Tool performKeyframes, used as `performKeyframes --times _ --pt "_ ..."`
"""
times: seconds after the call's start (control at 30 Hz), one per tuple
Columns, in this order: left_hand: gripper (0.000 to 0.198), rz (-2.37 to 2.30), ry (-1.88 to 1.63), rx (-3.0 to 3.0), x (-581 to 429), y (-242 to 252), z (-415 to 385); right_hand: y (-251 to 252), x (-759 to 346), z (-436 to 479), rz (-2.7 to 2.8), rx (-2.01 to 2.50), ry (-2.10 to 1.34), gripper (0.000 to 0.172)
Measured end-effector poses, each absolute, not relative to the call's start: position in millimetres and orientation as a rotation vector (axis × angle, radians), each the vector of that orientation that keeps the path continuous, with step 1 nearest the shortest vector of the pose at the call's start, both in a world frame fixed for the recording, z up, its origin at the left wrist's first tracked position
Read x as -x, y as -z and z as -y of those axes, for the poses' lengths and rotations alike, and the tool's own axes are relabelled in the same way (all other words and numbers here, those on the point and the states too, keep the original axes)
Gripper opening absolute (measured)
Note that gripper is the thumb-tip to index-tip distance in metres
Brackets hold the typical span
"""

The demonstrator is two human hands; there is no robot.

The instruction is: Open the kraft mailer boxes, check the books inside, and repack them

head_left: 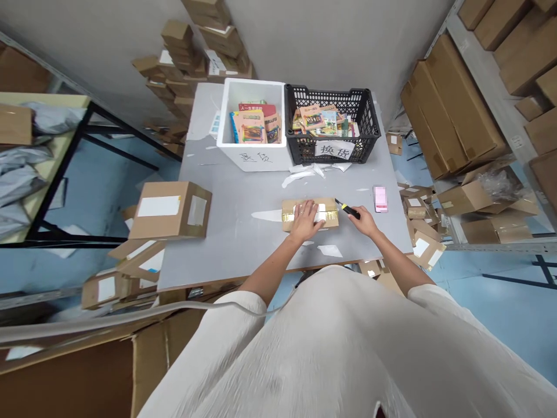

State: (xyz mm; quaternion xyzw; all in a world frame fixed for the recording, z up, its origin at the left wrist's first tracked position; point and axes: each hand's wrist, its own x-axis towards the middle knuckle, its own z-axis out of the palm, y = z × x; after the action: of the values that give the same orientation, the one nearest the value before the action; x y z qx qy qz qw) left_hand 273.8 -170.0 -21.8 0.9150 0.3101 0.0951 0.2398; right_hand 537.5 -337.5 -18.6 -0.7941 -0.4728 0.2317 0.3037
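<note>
A small taped cardboard box [288,217] lies on the grey table near its front edge. My left hand [306,218] rests on top of it with the fingers spread, partly covering a white label. To the right of the box, my right hand [362,220] grips a black and yellow utility knife [349,210]. The knife's blade points up and left, close to the right end of the box; whether it touches the cardboard I cannot tell.
A white foam bin [265,158] and a black plastic crate [333,152], both holding books, stand at the table's back. A larger cardboard box [167,223] sits at the left edge. A phone [380,199] lies to the right. Paper scraps [329,251] are scattered about.
</note>
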Motion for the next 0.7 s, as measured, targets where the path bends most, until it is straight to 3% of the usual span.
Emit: performKeyframes --times 0.23,0.4,0.7 --pt "0.097 -1.151 -0.211 -2.369 -203.6 22.1 171.9 20.3 -505.5 320.9 1.198 1.972 -0.778 0.059" --pt "0.094 -1.261 -0.206 -2.177 -190.9 34.5 167.4 17.3 -490.5 317.4 1.120 1.954 -0.843 0.065" --pt "0.085 -1.176 -0.155 -2.160 -225.7 15.1 145.5 1.3 -513.3 324.0 0.933 2.063 -0.627 0.069"
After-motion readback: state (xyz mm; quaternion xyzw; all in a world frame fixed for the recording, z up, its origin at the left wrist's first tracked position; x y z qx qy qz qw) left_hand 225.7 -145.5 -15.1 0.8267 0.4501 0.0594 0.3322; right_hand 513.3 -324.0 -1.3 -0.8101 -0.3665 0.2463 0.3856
